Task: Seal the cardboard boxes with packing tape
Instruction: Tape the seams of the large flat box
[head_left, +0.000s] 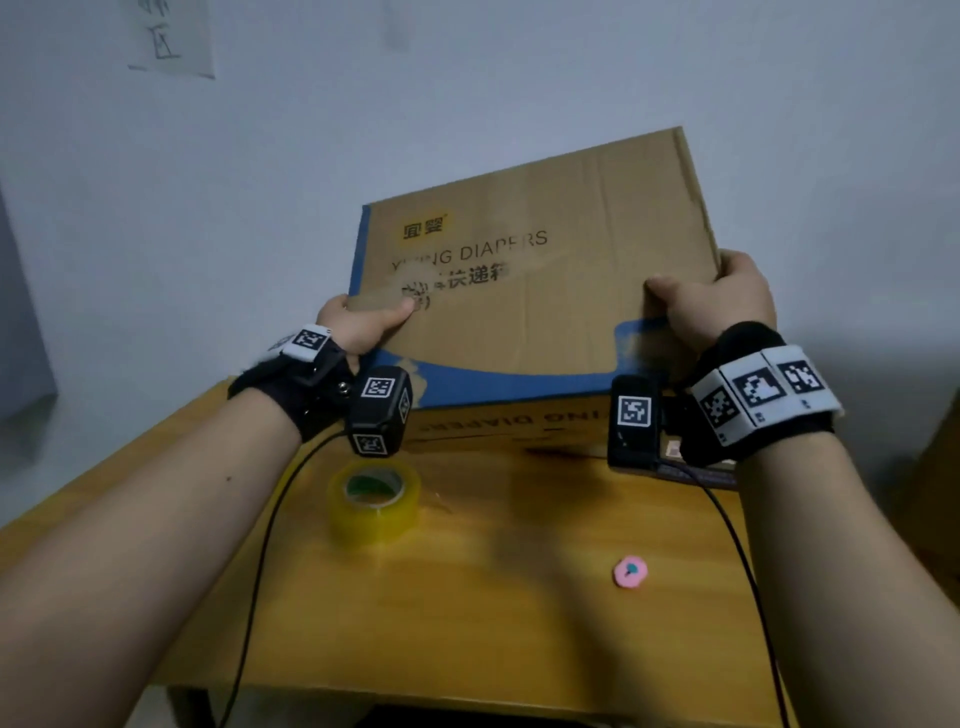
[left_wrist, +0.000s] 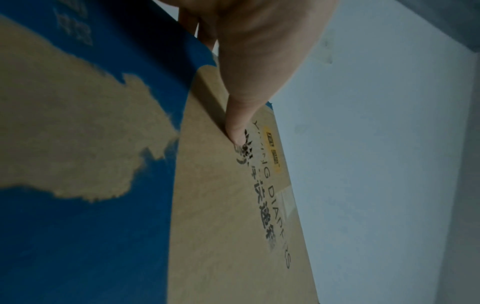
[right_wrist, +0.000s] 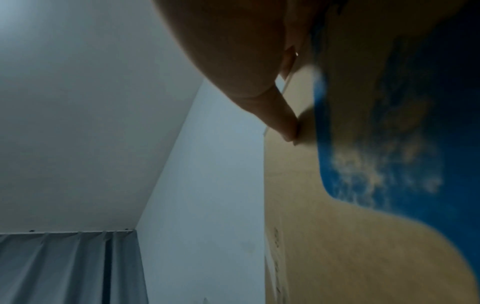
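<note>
A brown cardboard box (head_left: 540, 270) with blue print and "DIAPERS" lettering is tilted up above the far side of the table, its broad face toward me. My left hand (head_left: 358, 319) grips its lower left edge, thumb on the printed face (left_wrist: 233, 205), fingers hidden behind. My right hand (head_left: 722, 306) grips its right edge, thumb pressed on the front (right_wrist: 337, 246), fingers curled round the side. A roll of clear yellowish packing tape (head_left: 373, 501) lies flat on the table below my left wrist, touched by neither hand.
The orange wooden table (head_left: 493, 623) carries a small pink round object (head_left: 630, 571) near the right front. Black cables trail from both wrist cameras across it. A pale wall stands close behind the box. A grey curtain (right_wrist: 64, 267) hangs at the side.
</note>
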